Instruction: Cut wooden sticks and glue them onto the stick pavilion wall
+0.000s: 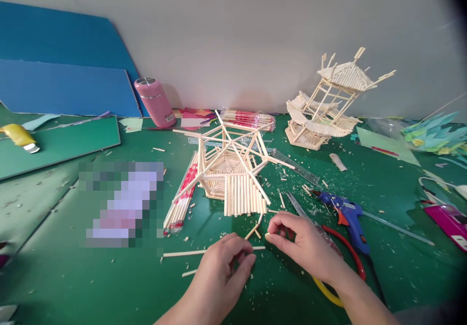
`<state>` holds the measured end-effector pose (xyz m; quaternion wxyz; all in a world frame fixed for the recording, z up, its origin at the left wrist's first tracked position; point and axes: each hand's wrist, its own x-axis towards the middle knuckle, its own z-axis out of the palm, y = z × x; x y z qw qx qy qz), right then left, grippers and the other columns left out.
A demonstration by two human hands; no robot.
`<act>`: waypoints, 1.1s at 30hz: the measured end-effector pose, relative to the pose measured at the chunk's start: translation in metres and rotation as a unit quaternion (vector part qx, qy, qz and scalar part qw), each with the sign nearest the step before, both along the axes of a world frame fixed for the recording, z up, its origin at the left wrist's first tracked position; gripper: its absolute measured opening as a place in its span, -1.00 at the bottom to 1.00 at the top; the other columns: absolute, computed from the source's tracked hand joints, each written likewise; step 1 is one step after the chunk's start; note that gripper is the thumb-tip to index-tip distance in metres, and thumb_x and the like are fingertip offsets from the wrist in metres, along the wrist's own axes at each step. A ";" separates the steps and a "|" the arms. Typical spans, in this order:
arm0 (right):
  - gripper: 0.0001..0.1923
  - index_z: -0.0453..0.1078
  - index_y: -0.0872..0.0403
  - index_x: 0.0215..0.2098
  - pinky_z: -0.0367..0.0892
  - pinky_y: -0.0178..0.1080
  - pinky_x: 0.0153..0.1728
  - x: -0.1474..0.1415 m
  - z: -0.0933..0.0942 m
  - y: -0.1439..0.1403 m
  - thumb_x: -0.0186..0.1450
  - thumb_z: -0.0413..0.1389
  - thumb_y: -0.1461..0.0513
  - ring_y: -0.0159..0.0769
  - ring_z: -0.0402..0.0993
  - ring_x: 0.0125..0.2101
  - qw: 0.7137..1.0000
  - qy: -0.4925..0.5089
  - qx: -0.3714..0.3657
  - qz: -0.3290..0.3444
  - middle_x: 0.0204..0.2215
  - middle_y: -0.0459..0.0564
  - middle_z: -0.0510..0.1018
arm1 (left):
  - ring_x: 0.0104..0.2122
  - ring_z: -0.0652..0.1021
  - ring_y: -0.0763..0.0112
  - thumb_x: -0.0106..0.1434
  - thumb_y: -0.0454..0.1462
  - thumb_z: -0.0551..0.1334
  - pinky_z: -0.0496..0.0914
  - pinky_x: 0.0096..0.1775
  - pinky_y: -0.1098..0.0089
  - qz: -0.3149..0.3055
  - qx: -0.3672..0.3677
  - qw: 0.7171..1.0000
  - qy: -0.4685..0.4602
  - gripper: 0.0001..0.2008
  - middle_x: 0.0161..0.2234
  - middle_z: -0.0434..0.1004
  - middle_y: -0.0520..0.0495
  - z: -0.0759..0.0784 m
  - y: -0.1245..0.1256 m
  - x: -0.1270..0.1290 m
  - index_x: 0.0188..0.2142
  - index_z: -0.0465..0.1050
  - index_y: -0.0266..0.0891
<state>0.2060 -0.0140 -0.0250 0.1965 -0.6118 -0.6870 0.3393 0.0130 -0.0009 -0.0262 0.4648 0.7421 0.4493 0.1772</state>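
My left hand (pixel 228 271) is over the table with its fingers curled in toward the thumb. A thin wooden stick (pixel 182 254) passes behind those fingers and shows on both sides; whether they grip it is unclear. My right hand (pixel 297 240) pinches thumb and forefinger together beside short stick pieces (pixel 253 230); anything between the tips is too small to name. Just beyond both hands stands a many-sided stick model (pixel 213 189) with long crossing beams on top. One panel of side-by-side sticks (pixel 245 196) slopes from its front.
At right lie a blue glue gun (pixel 345 213) and a tool with red and yellow handles (pixel 355 252), partly behind my right arm. A finished-looking stick pavilion (pixel 324 103) stands at the back. Packed sticks (pixel 184 196), a pink flask (pixel 156 102) and scattered scraps share the green table.
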 end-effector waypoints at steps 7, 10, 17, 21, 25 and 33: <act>-0.91 0.30 0.00 -0.39 0.19 -0.37 -0.41 -0.005 0.005 -0.014 0.26 0.08 0.19 -0.43 0.24 -0.44 0.952 0.299 -0.031 -0.052 -0.43 -0.17 0.32 | -0.52 0.34 0.45 0.21 -0.20 0.10 0.24 -0.49 0.45 0.042 -0.169 0.971 -0.161 -0.79 -0.53 0.36 0.02 0.018 0.001 0.012 -0.38 0.46 -0.26; -0.93 0.31 -0.01 -0.39 0.19 -0.36 -0.41 -0.007 0.008 -0.014 0.27 0.07 0.21 -0.41 0.24 -0.43 0.955 0.294 -0.012 -0.039 -0.42 -0.16 0.32 | -0.51 0.31 0.46 0.18 -0.18 0.13 0.21 -0.48 0.44 0.049 -0.184 0.966 -0.175 -0.78 -0.54 0.33 0.03 0.021 0.000 0.012 -0.43 0.46 -0.27; -0.93 0.31 -0.01 -0.38 0.19 -0.34 -0.43 -0.011 0.012 -0.014 0.28 0.06 0.22 -0.40 0.24 -0.44 0.953 0.300 -0.002 -0.034 -0.42 -0.15 0.33 | -0.60 0.22 0.53 0.10 -0.14 0.22 0.10 -0.53 0.47 0.101 -0.306 0.913 -0.251 -0.75 -0.64 0.27 0.10 0.014 0.002 0.018 -0.57 0.38 -0.27; -0.94 0.29 -0.02 -0.36 0.19 -0.35 -0.42 -0.014 0.012 -0.013 0.29 0.04 0.21 -0.41 0.24 -0.44 0.949 0.312 -0.013 -0.045 -0.43 -0.16 0.32 | -0.61 0.23 0.55 0.07 -0.16 0.25 0.10 -0.53 0.48 0.122 -0.337 0.891 -0.280 -0.78 -0.65 0.30 0.09 0.013 0.002 0.019 -0.55 0.41 -0.27; -0.92 0.29 -0.01 -0.37 0.17 -0.34 -0.42 -0.016 0.014 -0.013 0.30 0.03 0.21 -0.40 0.22 -0.44 0.952 0.303 -0.001 -0.049 -0.44 -0.16 0.30 | -0.60 0.23 0.55 0.06 -0.16 0.27 0.10 -0.53 0.49 0.130 -0.348 0.881 -0.293 -0.78 -0.64 0.29 0.10 0.014 0.003 0.020 -0.55 0.40 -0.27; -0.88 0.32 0.02 -0.40 0.10 -0.38 -0.47 -0.028 0.006 -0.020 0.27 0.07 0.16 -0.44 0.08 -0.50 0.851 0.495 -0.110 -0.134 -0.50 -0.17 0.22 | -0.59 0.22 0.53 0.15 -0.23 0.17 0.15 -0.53 0.49 0.131 -0.206 0.934 -0.259 -0.81 -0.62 0.23 0.11 0.012 0.003 0.018 -0.54 0.34 -0.26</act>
